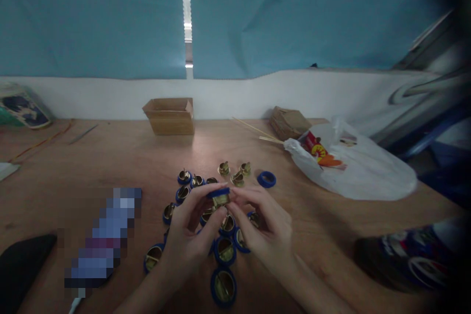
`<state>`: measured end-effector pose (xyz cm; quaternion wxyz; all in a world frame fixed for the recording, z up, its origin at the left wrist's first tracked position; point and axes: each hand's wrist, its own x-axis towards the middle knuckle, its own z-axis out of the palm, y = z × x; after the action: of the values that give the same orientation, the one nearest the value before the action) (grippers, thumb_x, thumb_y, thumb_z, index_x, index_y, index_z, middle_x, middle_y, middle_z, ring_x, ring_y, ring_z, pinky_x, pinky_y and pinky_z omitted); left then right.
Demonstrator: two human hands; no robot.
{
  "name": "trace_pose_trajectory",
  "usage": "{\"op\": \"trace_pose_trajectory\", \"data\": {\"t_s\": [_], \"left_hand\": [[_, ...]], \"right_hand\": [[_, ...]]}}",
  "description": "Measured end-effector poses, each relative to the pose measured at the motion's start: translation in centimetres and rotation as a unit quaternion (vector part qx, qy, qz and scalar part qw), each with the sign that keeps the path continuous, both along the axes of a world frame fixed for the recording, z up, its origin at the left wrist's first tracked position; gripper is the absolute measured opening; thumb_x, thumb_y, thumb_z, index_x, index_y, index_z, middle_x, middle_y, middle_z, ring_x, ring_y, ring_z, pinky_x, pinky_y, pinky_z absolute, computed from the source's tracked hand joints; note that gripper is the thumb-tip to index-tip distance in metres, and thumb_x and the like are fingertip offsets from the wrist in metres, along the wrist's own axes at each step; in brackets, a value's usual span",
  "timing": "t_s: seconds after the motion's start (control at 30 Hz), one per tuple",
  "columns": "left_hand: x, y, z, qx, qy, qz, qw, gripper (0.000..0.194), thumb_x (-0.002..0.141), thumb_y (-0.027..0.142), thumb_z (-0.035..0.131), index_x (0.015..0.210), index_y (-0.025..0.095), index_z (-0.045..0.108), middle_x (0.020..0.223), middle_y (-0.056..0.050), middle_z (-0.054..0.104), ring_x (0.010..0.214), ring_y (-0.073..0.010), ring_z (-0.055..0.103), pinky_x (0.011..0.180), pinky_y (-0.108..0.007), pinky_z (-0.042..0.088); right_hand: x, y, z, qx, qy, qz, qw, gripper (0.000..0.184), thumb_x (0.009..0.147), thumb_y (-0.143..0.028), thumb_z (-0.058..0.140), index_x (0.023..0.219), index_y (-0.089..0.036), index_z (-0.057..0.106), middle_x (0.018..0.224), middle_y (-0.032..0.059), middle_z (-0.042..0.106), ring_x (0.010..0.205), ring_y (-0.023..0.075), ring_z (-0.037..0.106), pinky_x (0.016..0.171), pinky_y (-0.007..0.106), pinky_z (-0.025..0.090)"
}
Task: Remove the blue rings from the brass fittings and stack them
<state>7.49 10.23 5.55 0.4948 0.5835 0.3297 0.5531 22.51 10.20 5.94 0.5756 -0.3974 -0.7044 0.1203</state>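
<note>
Pinching a blue-rimmed metal cap [221, 197] between left hand [193, 233] and right hand [265, 221], partly hiding other caps [225, 251] on the wooden table [316, 240], facing blue cloth [110, 19].

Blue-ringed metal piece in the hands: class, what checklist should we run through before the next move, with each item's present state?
- Left hand and right hand both at the metal piece: ok.
- Held blue ring fully seated: cannot tell.
- Loose blue ring apart from the hands: ok.
- All metal pieces on the table ringed: not ok; three behind the hands are bare.
- Plastic bag apart from the hands: ok.
</note>
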Motion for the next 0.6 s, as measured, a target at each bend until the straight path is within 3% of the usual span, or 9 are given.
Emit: {"op": "trace_pose_trajectory", "data": {"t_s": [0.23, 0.4, 0.6], "left_hand": [[0.1, -0.3, -0.1, 0.000, 0.002, -0.004, 1.000, 0.030, 0.090, 0.011, 0.060, 0.115, 0.028, 0.059, 0.118, -0.003, 0.069, 0.109, -0.0176, 0.066, 0.096, -0.030, 0.055], [0.2, -0.3, -0.1, 0.029, 0.036, -0.009, 0.999, 0.034, 0.091, 0.009, 0.057, 0.118, 0.030, 0.058, 0.119, -0.001, 0.068, 0.112, -0.0166, 0.065, 0.098, -0.029, 0.054], [0.2, -0.3, -0.5, 0.048, 0.053, 0.026, 0.997, 0.033, 0.092, 0.010, 0.055, 0.119, 0.030, 0.056, 0.132, -0.003, 0.062, 0.123, -0.0210, 0.059, 0.105, -0.037, 0.051]], "right_hand": [[-0.5, -0.3, -0.3, -0.042, 0.005, -0.019, 0.999, 0.027, 0.086, -0.006, 0.057, 0.106, -0.024, 0.058, 0.086, 0.0017, 0.060, 0.075, 0.0166, 0.059, 0.064, 0.030, 0.051], [-1.0, -0.3, -0.8, -0.058, 0.010, -0.007, 0.998, 0.024, 0.085, -0.004, 0.046, 0.100, -0.023, 0.047, 0.085, 0.0012, 0.051, 0.073, 0.0163, 0.055, 0.059, 0.028, 0.049], [-1.0, -0.1, -0.3, -0.066, -0.015, 0.011, 0.998, 0.023, 0.087, -0.006, 0.046, 0.102, -0.024, 0.045, 0.091, 0.0032, 0.051, 0.081, 0.0181, 0.055, 0.067, 0.032, 0.051]]}}
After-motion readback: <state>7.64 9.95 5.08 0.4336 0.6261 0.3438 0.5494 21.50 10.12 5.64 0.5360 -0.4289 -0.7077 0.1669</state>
